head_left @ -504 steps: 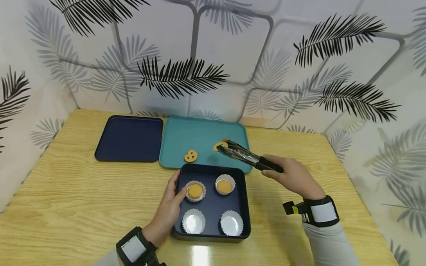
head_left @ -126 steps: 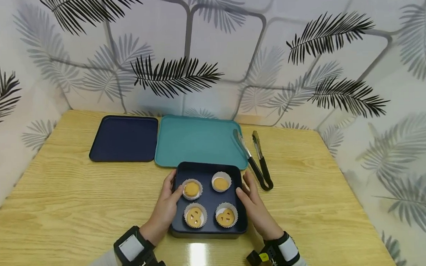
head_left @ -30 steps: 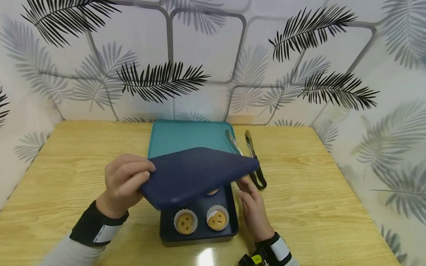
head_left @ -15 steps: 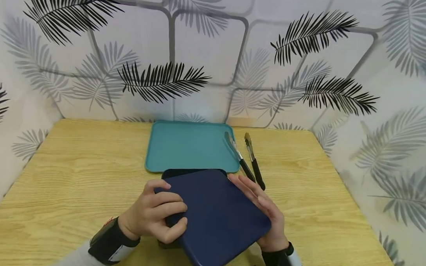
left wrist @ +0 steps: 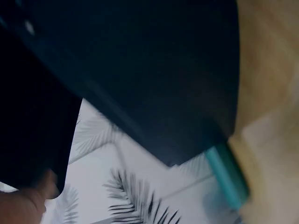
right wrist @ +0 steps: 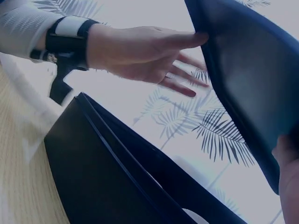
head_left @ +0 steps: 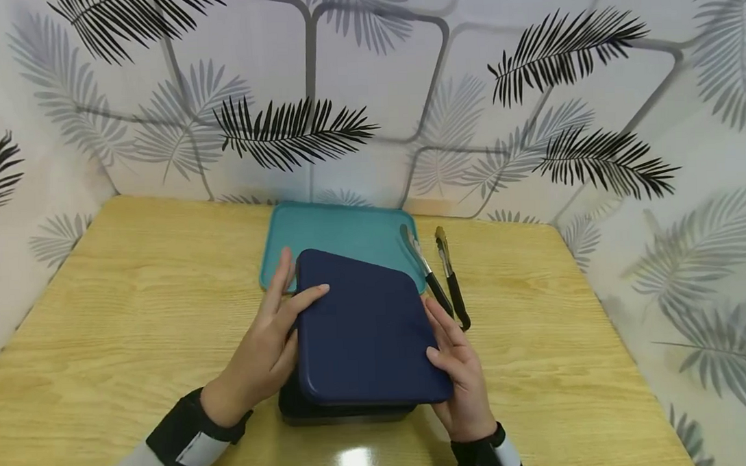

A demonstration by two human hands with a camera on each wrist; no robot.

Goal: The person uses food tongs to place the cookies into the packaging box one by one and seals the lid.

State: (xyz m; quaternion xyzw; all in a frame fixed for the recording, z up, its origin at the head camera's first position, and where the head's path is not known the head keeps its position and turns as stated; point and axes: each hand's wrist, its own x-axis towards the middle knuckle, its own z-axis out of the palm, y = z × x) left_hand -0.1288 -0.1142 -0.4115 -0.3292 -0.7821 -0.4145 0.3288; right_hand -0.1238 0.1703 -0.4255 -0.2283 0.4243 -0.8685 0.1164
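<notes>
A dark blue lid (head_left: 370, 329) is tilted above a dark blue rectangular tin (head_left: 349, 419) on the table. My right hand (head_left: 461, 374) grips the lid's right edge, thumb on top and the other fingers at the side and below. At the lid's left edge is my left hand (head_left: 262, 346), its fingers fairly straight and spread, one fingertip touching the top. In the right wrist view, a gap separates lid (right wrist: 254, 79) and tin (right wrist: 103, 172), and a white paper cup edge (right wrist: 195, 216) shows inside. The lid hides the tin's contents in the head view.
A teal tray (head_left: 342, 227) lies behind the tin, partly covered by the lid. Black-handled metal tongs (head_left: 454, 295) lie spread at its right, one arm over the tray's edge. A leaf-patterned wall (head_left: 355, 69) closes off the wooden table's back.
Cookies went from the teal tray into the tin's paper cups, and the tongs were laid down. The lid came from the back left over the tin; the right hand now grips it, the left has loosened.
</notes>
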